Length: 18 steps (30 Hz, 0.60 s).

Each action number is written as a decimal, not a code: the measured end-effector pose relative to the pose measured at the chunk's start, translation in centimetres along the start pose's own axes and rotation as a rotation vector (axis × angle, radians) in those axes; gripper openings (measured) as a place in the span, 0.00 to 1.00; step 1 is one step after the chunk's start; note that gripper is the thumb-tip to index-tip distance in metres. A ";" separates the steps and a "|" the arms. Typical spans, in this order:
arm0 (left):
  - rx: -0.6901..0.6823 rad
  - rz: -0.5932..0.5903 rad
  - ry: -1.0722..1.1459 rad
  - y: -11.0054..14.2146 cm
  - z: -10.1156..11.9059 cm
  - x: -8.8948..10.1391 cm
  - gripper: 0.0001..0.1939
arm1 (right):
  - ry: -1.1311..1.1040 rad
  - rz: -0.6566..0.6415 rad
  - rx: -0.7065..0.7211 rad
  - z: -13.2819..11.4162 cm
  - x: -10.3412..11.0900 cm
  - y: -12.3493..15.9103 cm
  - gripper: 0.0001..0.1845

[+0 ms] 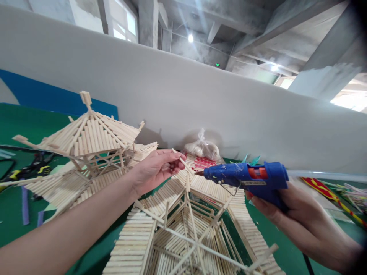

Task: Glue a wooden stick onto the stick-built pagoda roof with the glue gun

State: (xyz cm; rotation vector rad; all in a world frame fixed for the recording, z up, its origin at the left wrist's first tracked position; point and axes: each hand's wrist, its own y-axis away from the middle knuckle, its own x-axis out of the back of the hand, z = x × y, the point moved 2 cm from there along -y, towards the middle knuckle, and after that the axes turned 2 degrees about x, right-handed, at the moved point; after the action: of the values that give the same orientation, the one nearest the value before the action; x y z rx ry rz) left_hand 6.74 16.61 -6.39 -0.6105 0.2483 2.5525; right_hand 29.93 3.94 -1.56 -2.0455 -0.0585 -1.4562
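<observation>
Between the thumb and fingers of my left hand (160, 168) is a short thin wooden stick (183, 159), pointing down to the right. My right hand (298, 221) is wrapped round the handle of a blue glue gun (246, 177). The gun's metal nozzle is close to the stick's lower end; whether they touch I cannot tell. Below both hands stands a wooden stick model (137, 233) with sloping slatted roof panels and an open frame of crossed sticks at its centre.
A finished-looking stick pavilion (94, 133) with a pointed roof stands at the left. Behind the hands is a tied clear plastic bag (202, 147). Pliers (43, 170) and purple strips (25, 204) lie on the green table (94, 256). A white partition (160, 84) rises behind.
</observation>
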 end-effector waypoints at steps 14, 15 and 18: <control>-0.046 -0.029 -0.183 0.3 0.1 -0.2 0.05 | -0.013 -0.017 -0.013 -0.1 0.0 -0.1 0.04; -0.054 -0.033 -0.225 0.3 0.1 -0.2 0.05 | -0.019 -0.019 -0.015 -0.1 0.1 -0.1 0.04; -0.086 -0.048 -0.405 0.1 0.1 -0.3 0.08 | -0.033 0.007 -0.025 0.2 0.4 -0.1 0.05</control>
State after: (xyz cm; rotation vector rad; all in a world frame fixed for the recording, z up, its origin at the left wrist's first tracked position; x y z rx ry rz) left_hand 6.87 16.40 -6.14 -0.1172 -0.0173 2.5802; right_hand 30.21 3.99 -1.17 -2.0883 -0.0469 -1.4264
